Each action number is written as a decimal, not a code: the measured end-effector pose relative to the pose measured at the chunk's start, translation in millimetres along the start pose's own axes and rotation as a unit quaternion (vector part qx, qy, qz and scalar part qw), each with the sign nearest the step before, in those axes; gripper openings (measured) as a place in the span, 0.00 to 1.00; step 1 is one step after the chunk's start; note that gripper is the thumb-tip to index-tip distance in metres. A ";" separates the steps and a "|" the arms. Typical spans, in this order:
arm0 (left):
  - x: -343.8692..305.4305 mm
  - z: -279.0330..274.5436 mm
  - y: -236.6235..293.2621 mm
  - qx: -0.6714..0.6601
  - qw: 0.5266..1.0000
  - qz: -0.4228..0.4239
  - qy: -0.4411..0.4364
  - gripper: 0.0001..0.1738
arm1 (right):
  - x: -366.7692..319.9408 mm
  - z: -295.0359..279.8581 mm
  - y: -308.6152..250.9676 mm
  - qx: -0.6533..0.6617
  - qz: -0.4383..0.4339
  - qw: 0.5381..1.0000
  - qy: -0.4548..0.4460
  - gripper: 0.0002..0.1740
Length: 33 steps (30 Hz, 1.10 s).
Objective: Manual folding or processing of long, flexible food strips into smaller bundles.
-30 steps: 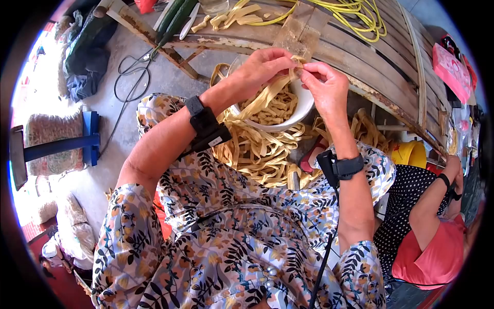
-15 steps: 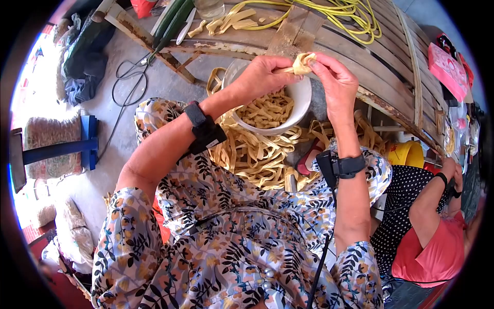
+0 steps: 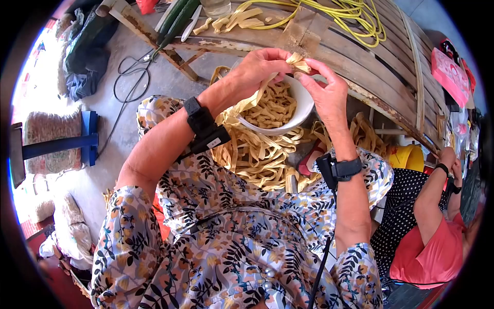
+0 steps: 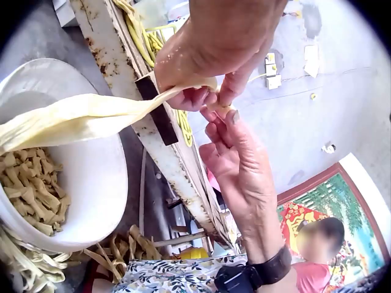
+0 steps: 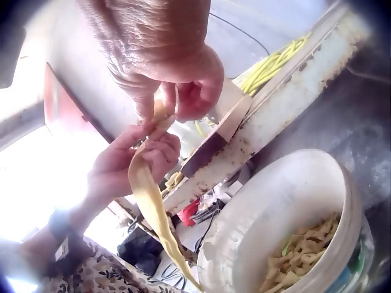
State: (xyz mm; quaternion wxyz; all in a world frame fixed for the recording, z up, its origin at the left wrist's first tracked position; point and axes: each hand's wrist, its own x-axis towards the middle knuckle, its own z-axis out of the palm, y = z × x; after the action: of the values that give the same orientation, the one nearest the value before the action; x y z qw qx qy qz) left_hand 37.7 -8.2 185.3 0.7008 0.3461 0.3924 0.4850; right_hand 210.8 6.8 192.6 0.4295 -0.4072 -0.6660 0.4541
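Observation:
Above the bucket, my left hand [image 3: 260, 69] pinches a long pale yellow flat strip [image 4: 79, 119] between thumb and fingers. A folded, knot-like piece of that strip [image 3: 297, 62] stands up between the two hands. My right hand [image 3: 329, 92] holds the other side of it, thumb and forefinger at its end. In the right wrist view the strip's long tail hangs from the left hand [image 5: 134, 162] toward the bucket. The white bucket [image 3: 307, 105] holds many short knotted yellow pieces [image 3: 272, 108]. A heap of long loose strips [image 3: 257, 157] lies below it, by my knees.
A slatted wooden bench [image 3: 370, 72] with a rusty frame stands just beyond the hands. On it lie a coil of yellow rope [image 3: 368, 26], short strip pieces [image 3: 242, 20] and green cucumbers [image 3: 177, 20]. Another person [image 3: 427, 252] sits at the right near a yellow bucket [image 3: 406, 156].
A rounded knot showed between the hands half a second ago; now a folded end fans upward there. The right hand has lowered slightly and turned, and the long tail again hangs across the bucket.

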 end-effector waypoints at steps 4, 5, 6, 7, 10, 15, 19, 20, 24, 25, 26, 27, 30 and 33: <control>0.7 -5.8 -3.7 -0.028 0.999 -0.022 -0.037 0.08 | 4.5 -0.8 5.2 0.003 -0.006 1.000 -0.017 0.14; 1.8 -7.0 -5.0 -0.036 0.998 -0.023 -0.054 0.08 | 4.3 -1.4 6.0 0.003 -0.007 1.000 -0.014 0.13; 2.8 -8.5 -5.8 -0.045 0.996 -0.024 -0.071 0.08 | 3.3 -1.6 4.6 -0.025 -0.031 0.999 -0.008 0.13; 2.1 -7.4 -4.4 -0.053 0.995 -0.024 -0.087 0.08 | 1.9 -1.2 2.1 -0.052 -0.055 0.997 -0.003 0.12; -1.3 -1.7 -2.2 -0.018 0.998 -0.039 -0.047 0.08 | -0.2 -1.1 4.2 -0.060 -0.056 0.997 -0.001 0.12; 5.7 -13.0 -3.4 0.077 0.990 -0.035 -0.117 0.09 | -3.1 -1.8 8.0 0.037 0.047 0.998 -0.033 0.09; -5.1 -3.2 7.4 0.199 0.969 -0.009 -0.147 0.10 | -2.5 -6.9 0.7 0.037 0.085 0.993 -0.075 0.05; -7.9 -0.3 9.1 0.213 0.967 -0.013 -0.140 0.10 | -2.6 -7.7 1.2 0.029 0.083 0.993 -0.084 0.05; -12.2 3.8 9.3 0.247 0.962 -0.004 -0.120 0.10 | 0.1 -12.6 3.3 0.036 0.076 0.996 -0.034 0.04; -11.7 3.5 8.8 0.250 0.961 0.003 -0.118 0.10 | 3.0 -18.6 3.9 0.044 0.092 0.994 -0.027 0.04; -11.2 3.2 8.5 0.265 0.957 0.005 -0.115 0.11 | 4.6 -23.7 3.8 0.050 0.108 0.993 -0.020 0.04; -10.5 2.3 9.2 0.281 0.953 0.007 -0.110 0.11 | 5.9 -26.7 2.9 0.085 0.127 0.988 -0.012 0.04; -11.7 -3.8 4.5 0.200 0.973 -0.028 -0.114 0.12 | 8.8 -34.6 4.4 0.180 0.176 0.967 0.033 0.06; -11.6 -8.6 2.2 0.125 0.980 -0.066 -0.139 0.14 | 8.2 -44.3 2.7 0.199 0.181 0.963 0.024 0.06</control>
State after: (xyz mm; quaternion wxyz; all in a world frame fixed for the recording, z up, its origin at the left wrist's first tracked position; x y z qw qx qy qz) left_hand 26.6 -17.7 185.8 0.7301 0.4684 0.3702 0.3324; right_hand 250.5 26.4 201.4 0.4280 -0.4385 -0.4669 0.6376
